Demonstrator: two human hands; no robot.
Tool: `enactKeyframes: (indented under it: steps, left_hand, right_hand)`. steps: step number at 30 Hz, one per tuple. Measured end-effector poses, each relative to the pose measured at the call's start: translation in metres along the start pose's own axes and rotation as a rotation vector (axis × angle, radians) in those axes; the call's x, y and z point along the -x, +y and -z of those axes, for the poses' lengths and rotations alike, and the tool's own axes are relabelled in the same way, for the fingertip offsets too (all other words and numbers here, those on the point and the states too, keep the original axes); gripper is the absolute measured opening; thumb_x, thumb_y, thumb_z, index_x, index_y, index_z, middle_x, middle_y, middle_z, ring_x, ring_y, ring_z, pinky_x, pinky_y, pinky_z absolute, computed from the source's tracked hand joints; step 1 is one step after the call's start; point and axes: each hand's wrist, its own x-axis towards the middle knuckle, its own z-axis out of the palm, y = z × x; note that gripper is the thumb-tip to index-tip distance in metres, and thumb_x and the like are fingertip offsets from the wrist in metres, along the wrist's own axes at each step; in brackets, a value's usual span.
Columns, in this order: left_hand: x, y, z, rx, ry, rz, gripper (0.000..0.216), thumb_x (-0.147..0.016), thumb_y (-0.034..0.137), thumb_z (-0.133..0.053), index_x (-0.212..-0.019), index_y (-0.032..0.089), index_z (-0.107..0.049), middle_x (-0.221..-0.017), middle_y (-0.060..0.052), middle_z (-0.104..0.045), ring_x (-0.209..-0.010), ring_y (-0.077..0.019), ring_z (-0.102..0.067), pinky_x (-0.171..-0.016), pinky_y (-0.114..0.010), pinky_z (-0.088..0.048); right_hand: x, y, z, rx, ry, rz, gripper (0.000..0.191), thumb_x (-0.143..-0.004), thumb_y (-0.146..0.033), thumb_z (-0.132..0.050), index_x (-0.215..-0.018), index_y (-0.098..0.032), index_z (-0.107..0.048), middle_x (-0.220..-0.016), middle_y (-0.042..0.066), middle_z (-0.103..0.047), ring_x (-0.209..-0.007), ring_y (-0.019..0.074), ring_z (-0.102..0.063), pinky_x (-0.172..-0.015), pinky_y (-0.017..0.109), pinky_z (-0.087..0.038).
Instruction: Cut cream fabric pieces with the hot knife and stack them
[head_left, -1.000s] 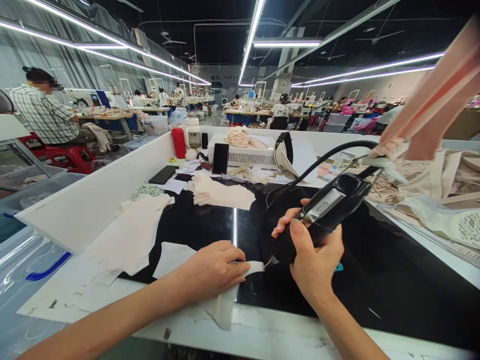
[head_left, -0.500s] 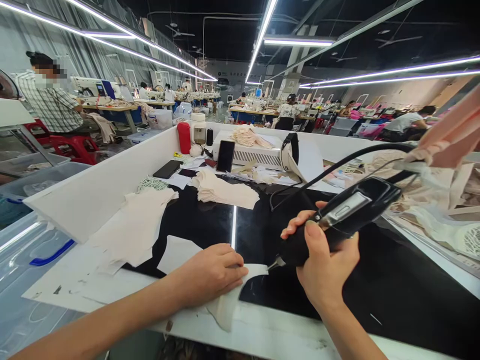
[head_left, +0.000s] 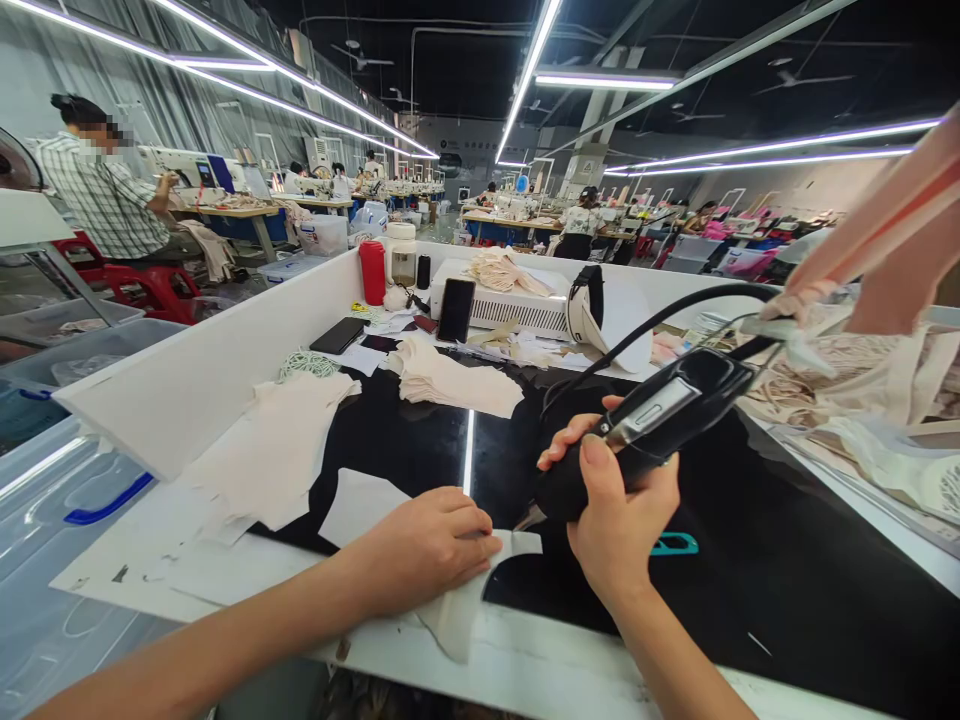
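My left hand lies flat, fingers stretched out, pressing a small pale fabric piece onto the glossy black worktop near its front edge. My right hand is wrapped round a black corded hand tool, held tilted so its thin metal tip points down at the fabric's upper edge, just right of my left fingertips. The tool's black cable arcs up and away to the right.
Pale fabric pieces lie at left and in a stack farther back. A red bottle, phones and a white box stand at the back. A white wall bounds the left. Clear bins sit outside. Other people work at distant tables.
My right hand has shifted the tool's tip slightly left, closer to my left fingertips. A teal mark on the worktop now shows to the right of my right hand. The left hand has stayed put.
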Motion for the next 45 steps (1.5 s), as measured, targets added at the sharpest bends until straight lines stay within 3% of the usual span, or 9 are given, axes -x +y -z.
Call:
enactKeyframes:
  steps: [12, 19, 29, 37, 45]
  left_hand:
    - [0.000, 0.001, 0.000, 0.034, 0.007, 0.016, 0.013, -0.109, 0.013, -0.057, -0.111, 0.016, -0.070, -0.103, -0.006, -0.072, -0.093, -0.0169, -0.067, -0.097, -0.033, -0.057]
    - [0.000, 0.000, 0.000, 0.040, 0.017, 0.011, 0.015, -0.110, 0.014, -0.056, -0.108, 0.015, -0.071, -0.100, -0.006, -0.072, -0.091, -0.0172, -0.068, -0.097, -0.033, -0.056]
    - [0.001, 0.001, -0.004, 0.010, 0.013, 0.020, 0.023, -0.113, 0.027, -0.055, -0.105, 0.018, -0.074, -0.105, -0.004, -0.076, -0.092, -0.0163, -0.068, -0.094, -0.031, -0.056]
    - [-0.008, 0.001, -0.003, 0.069, -0.008, 0.013, 0.022, -0.110, 0.029, -0.061, -0.110, 0.014, -0.077, -0.114, -0.006, -0.078, -0.106, -0.0185, -0.072, -0.104, -0.032, -0.056]
    - [-0.025, 0.000, -0.025, 0.059, -0.019, 0.014, 0.022, -0.106, 0.029, -0.067, -0.113, 0.013, -0.079, -0.110, -0.005, -0.078, -0.096, -0.0184, -0.073, -0.095, -0.028, -0.059]
  right_hand:
    - [-0.004, -0.007, 0.007, -0.013, 0.075, 0.007, 0.041, -0.087, -0.038, -0.084, -0.118, -0.026, -0.062, -0.081, -0.005, -0.069, -0.060, 0.0140, -0.064, -0.055, 0.031, -0.059]
    - [-0.002, -0.005, 0.011, 0.005, 0.047, 0.003, 0.040, -0.088, -0.038, -0.085, -0.119, -0.025, -0.063, -0.081, -0.005, -0.069, -0.061, 0.0136, -0.064, -0.057, 0.031, -0.059]
    - [-0.002, 0.002, 0.017, 0.033, 0.122, -0.067, 0.048, -0.079, -0.043, -0.092, -0.116, -0.027, -0.067, -0.079, -0.004, -0.071, -0.064, 0.0157, -0.067, -0.061, 0.031, -0.060]
    - [-0.002, 0.001, 0.017, 0.079, 0.154, -0.105, 0.053, -0.075, -0.049, -0.093, -0.114, -0.026, -0.067, -0.077, -0.004, -0.071, -0.063, 0.0162, -0.066, -0.061, 0.029, -0.060]
    - [-0.002, 0.001, 0.016, 0.075, 0.170, -0.136, 0.053, -0.074, -0.047, -0.094, -0.115, -0.026, -0.066, -0.077, -0.006, -0.072, -0.064, 0.0152, -0.068, -0.061, 0.026, -0.062]
